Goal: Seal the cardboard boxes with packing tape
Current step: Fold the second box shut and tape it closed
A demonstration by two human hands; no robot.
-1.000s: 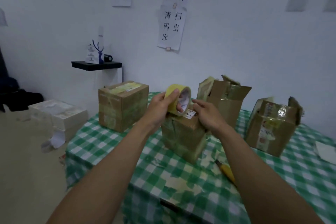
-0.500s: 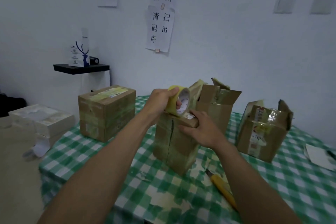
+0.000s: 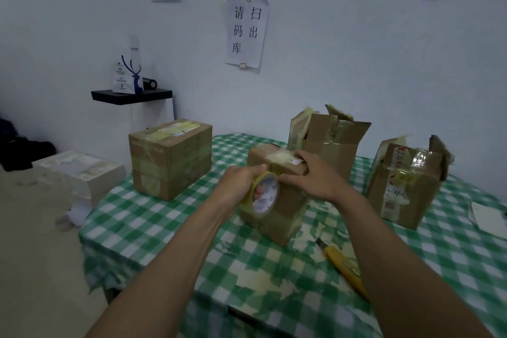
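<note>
Desk cloth [image 3: 153, 217]: green and white check, with pale worn patches near the front.
Tape roll [image 3: 267, 199]: yellow rim, white core with faint print.
Middle box [image 3: 290, 206]: brown cardboard, glossy yellowish tape bands, small white label on top.
Left box [image 3: 170, 162]: brown, with a yellow-green strip and a white label on the lid.
Back box [image 3: 332, 145]: plain brown.
Right box [image 3: 403, 186]: brown, white labels with red print.
Knife [image 3: 343, 266]: yellow body, dark tip.
Shelf [image 3: 131, 96]: black.
Deer figure [image 3: 135, 77]: blue.
Wall signs [image 3: 247, 30]: white paper, black characters.
Floor [image 3: 33, 241]: beige.
</note>
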